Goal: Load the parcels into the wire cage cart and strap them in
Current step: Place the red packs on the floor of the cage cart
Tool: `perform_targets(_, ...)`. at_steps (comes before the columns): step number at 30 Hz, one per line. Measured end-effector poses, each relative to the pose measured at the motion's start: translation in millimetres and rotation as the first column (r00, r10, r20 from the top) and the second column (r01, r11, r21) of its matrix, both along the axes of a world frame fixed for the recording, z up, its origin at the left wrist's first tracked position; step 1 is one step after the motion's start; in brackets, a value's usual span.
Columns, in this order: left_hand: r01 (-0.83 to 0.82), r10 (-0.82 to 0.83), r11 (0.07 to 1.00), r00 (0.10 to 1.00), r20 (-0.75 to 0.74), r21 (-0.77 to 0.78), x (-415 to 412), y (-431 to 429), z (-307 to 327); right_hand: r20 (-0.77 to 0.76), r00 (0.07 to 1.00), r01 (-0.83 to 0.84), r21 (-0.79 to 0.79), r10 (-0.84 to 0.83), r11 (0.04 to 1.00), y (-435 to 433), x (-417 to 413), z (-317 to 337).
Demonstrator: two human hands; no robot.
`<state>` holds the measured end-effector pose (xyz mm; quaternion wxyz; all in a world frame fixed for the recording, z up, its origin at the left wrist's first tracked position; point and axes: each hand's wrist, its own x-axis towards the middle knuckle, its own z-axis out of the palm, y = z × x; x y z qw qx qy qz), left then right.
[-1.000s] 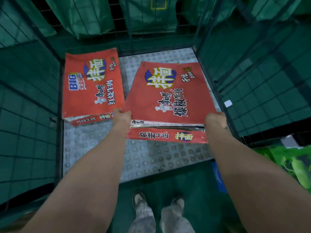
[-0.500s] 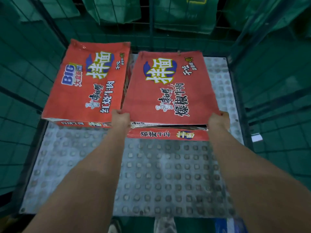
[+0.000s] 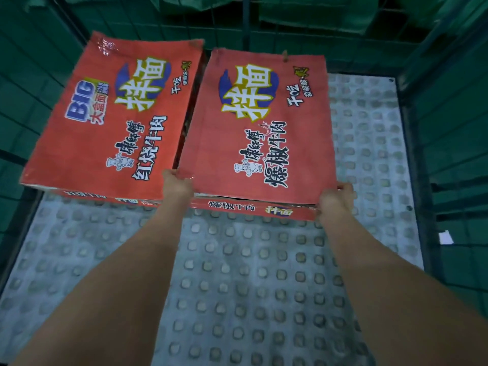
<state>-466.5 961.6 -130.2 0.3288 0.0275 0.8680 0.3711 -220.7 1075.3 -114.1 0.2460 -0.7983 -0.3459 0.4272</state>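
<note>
Placement is what I'm working on here: I'm holding the right box (image 3: 261, 133) by its two near corners, my left hand (image 3: 176, 184) curling over the near-left corner and my right hand (image 3: 335, 199) clamping the near-right one, both wrapping under the edge where I can't see. I'm gripping at the corners because the box is wide and flat, and a hold at both ends is giving me control of its angle while I'm lining it up. The box is lying inside the cart, toward the back of the studded floor (image 3: 237, 273), its long side running just beside the left box (image 3: 113, 114). Only a narrow dark gap is showing between them, and I cannot tell whether they are touching. The left box is sitting close to the left mesh (image 3: 31, 88), so I'm judging that the row is being packed tight from that side, leaving the bare strip of floor on the right for another parcel. Whether my box is resting fully on the floor or hovering slightly I can't make out. Green bags (image 3: 317, 14) are hanging beyond the rear mesh. No strap is showing, so I'm reckoning strapping is coming only after more parcels.
</note>
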Motion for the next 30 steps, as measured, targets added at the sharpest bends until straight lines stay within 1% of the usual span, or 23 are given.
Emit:
perform_targets(4,0.114,-0.131,0.976,0.988,-0.082,-0.188,-10,6,-10,0.024,0.992,-0.123,-0.058,0.125,0.991,0,1,-11)
perform_targets(7,0.233,-0.309,0.897,0.938,-0.155,-0.377,-14,11,-11,0.033,0.988,-0.150,-0.059,0.152,0.987,2,-7,-18)
perform_targets(10,0.296,-0.424,0.842,0.880,-0.215,-0.450,-18,15,-14,0.091,0.983,-0.151,-0.082,0.158,0.985,6,-18,-14)
perform_targets(14,0.342,-0.452,0.816,0.880,-0.146,-0.466,-24,17,-20,0.095,0.989,-0.110,-0.078,0.117,0.991,12,-23,-16)
perform_targets(18,0.398,-0.512,0.773,0.851,-0.115,-0.494,-16,16,-26,0.065,0.994,-0.088,-0.075,0.093,0.993,15,-22,-20)
perform_targets(20,0.408,-0.513,0.771,0.853,-0.097,-0.489,-15,15,-31,0.067,0.993,-0.090,-0.057,0.094,0.994,15,-19,-23)
perform_targets(25,0.398,-0.520,0.773,0.844,-0.134,-0.494,-15,15,-37,0.114,0.986,-0.115,-0.086,0.124,0.990,5,-12,-26)
perform_targets(30,0.419,-0.579,0.726,0.800,-0.157,-0.545,-17,16,-33,0.152,0.977,-0.136,-0.090,0.148,0.987,-2,-9,-31)
